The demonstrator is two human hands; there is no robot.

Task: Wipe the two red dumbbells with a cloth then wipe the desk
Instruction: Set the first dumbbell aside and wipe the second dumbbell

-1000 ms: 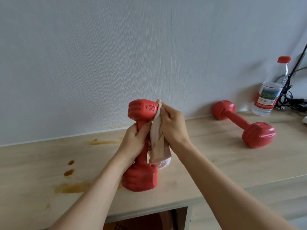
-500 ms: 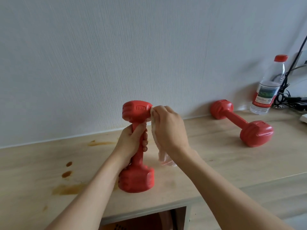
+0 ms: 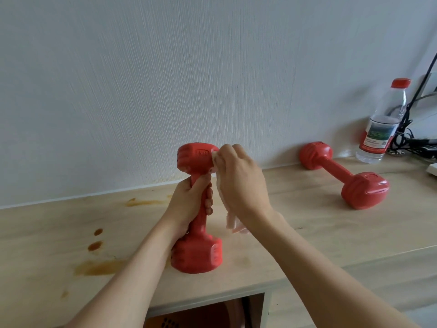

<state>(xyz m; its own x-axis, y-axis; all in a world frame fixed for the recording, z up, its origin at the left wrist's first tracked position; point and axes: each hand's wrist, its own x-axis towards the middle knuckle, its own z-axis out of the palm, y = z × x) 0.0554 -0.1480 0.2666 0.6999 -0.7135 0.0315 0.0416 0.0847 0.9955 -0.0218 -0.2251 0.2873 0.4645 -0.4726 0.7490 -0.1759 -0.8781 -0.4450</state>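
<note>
Near dumbbell [image 3: 197, 209]: upright on the desk [image 3: 307, 233], left hand [image 3: 189, 204] wrapped around its handle.
Cloth [image 3: 227, 209]: right hand [image 3: 238, 183] pinches it against the top head; wiping underway.
Far dumbbell [image 3: 343, 174]: lies at right, probably still unwiped.
Desk: brown stains [image 3: 99, 266] remain at left.

2 forearms run up from the bottom edge, both bare to the wrist (no sleeve, watch or ring shows), ending in the left hand [image 3: 189, 204] and right hand [image 3: 238, 183].
</note>
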